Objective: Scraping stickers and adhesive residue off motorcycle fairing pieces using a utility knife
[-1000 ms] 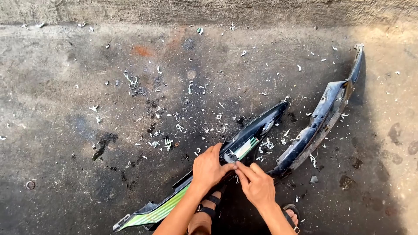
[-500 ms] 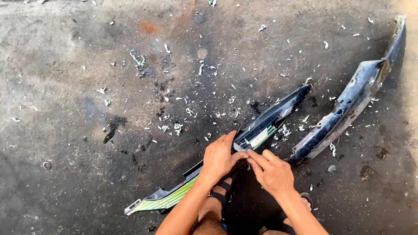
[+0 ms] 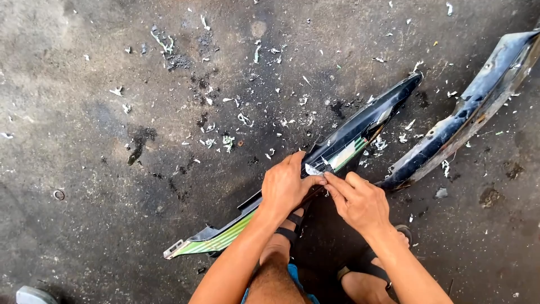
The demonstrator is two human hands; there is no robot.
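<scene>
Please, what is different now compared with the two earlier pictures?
The view has tilted down and left, so the wall edge is gone. The right hand has moved closer to the left hand; its fingertips now pinch at the sticker edge on the dark panel. The left hand still presses the panel. The second panel stayed where it was.

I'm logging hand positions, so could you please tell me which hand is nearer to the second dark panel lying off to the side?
Right. The right hand works beside that second dark panel, close to its lower end; the left hand is farther away, gripping the green-striped panel.
</scene>
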